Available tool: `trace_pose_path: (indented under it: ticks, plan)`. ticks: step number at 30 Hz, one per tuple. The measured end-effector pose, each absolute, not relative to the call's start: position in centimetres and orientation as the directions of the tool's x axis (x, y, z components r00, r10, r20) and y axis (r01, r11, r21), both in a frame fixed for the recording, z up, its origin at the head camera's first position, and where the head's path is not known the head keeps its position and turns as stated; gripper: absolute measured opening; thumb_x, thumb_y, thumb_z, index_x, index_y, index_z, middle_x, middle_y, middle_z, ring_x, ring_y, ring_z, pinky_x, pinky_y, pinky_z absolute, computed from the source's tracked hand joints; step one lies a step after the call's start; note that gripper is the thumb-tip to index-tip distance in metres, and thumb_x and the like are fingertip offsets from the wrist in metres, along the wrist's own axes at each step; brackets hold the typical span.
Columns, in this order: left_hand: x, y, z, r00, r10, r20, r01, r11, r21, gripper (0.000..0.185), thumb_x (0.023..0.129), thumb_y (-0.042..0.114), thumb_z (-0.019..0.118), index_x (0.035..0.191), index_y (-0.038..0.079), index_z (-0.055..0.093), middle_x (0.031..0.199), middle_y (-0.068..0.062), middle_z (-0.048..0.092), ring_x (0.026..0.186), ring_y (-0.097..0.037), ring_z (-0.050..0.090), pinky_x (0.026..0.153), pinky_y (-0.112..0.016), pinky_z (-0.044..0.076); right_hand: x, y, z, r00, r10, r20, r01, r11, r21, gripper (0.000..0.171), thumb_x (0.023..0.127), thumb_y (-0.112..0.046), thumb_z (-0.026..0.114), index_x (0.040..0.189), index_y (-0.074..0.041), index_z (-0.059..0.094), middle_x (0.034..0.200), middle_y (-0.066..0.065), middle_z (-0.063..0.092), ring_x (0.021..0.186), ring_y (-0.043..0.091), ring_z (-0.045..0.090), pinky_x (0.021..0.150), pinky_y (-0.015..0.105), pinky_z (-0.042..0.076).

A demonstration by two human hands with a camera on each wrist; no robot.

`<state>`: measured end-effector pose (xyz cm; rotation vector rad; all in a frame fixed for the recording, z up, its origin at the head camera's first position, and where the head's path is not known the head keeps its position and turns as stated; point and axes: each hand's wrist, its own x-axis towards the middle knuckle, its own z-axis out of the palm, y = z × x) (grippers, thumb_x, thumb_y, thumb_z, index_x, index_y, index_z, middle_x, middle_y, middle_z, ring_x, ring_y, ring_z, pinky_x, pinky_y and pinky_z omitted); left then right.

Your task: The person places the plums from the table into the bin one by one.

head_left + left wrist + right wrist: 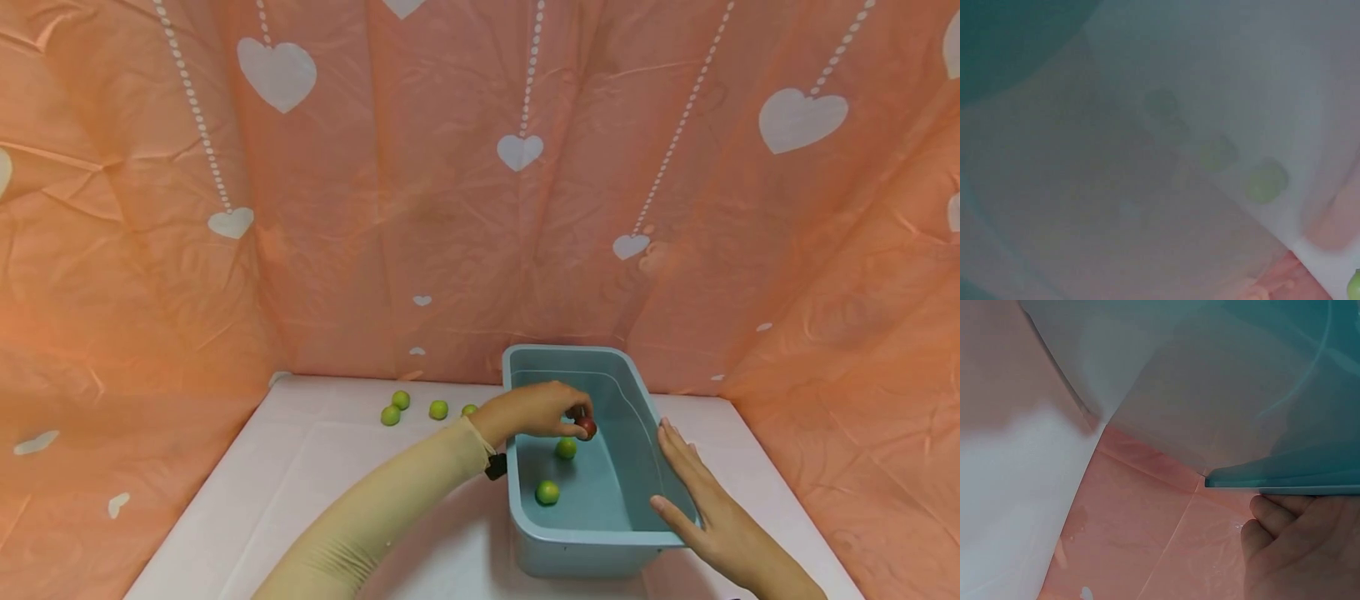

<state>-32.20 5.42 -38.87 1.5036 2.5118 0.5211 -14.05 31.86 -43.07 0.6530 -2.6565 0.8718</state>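
Observation:
Over the inside of a blue-grey plastic tub (592, 546), my left hand (543, 408) pinches a small dark red round fruit (587, 428) between thumb and fingertips. Below it on the tub's floor lie two limes (566, 448), one nearer the front. My right hand (716, 517) rests at the tub's right rim with its fingers straight and its thumb reaching over the inner side. In the right wrist view, the fingers of that hand (1304, 544) lie right at the tub's edge (1285, 490). The left wrist view is hazy and does not show the red fruit.
Several more limes (438, 409) lie on the white tabletop (322, 467), left of the tub and partly behind the left forearm. Orange-pink sheeting (450, 208) with white hearts hangs close behind the table and along both sides.

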Motion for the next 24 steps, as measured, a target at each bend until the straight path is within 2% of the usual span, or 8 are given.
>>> trace_pose_path:
  ticks: [6, 13, 19, 24]
  plan:
    - [-31.7, 6.0, -39.0, -0.439, 0.899, 0.006, 0.849, 0.412, 0.331, 0.023, 0.105, 0.028, 0.074, 0.123, 0.014, 0.073, 0.114, 0.006, 0.076, 0.105, -0.003, 0.068, 0.092, -0.013, 0.051, -14.0, 31.8, -43.1, -0.867, -0.331, 0.373, -0.488, 0.714, -0.501, 0.088, 0.104, -0.017, 0.071, 0.174, -0.016, 0.017, 0.179, 0.013, 0.013, 0.163, 0.030, 0.004, 0.115, 0.003, 0.001]
    - [-31.4, 6.2, -39.5, -0.418, 0.908, -0.038, 0.867, 0.411, 0.282, 0.027, 0.102, 0.030, 0.077, 0.124, 0.014, 0.073, 0.110, 0.005, 0.075, 0.101, -0.007, 0.069, 0.085, -0.014, 0.051, -14.2, 31.8, -43.2, -0.851, -0.336, 0.404, -0.509, 0.716, -0.477, 0.088, 0.102, -0.015, 0.072, 0.173, -0.013, 0.019, 0.179, 0.016, 0.016, 0.161, 0.011, 0.001, 0.117, 0.003, 0.001]
    - [-31.1, 6.4, -39.6, -0.437, 0.892, -0.113, 0.875, 0.451, 0.177, 0.025, 0.100, 0.034, 0.080, 0.120, 0.020, 0.076, 0.106, 0.008, 0.076, 0.092, -0.001, 0.066, 0.080, -0.016, 0.052, -14.2, 31.8, -43.1, -0.851, -0.339, 0.401, -0.512, 0.709, -0.485, 0.089, 0.103, -0.015, 0.072, 0.173, -0.014, 0.018, 0.178, 0.019, 0.015, 0.163, 0.026, 0.003, 0.117, 0.003, 0.001]
    - [-30.9, 6.4, -39.8, -0.457, 0.874, -0.167, 0.870, 0.478, 0.119, 0.022, 0.099, 0.034, 0.081, 0.117, 0.021, 0.077, 0.103, 0.009, 0.077, 0.089, -0.001, 0.066, 0.077, -0.017, 0.052, -14.1, 31.8, -43.0, -0.867, -0.329, 0.374, -0.488, 0.707, -0.511, 0.089, 0.104, -0.017, 0.071, 0.174, -0.017, 0.017, 0.179, 0.014, 0.012, 0.163, 0.039, 0.004, 0.114, 0.002, 0.000]
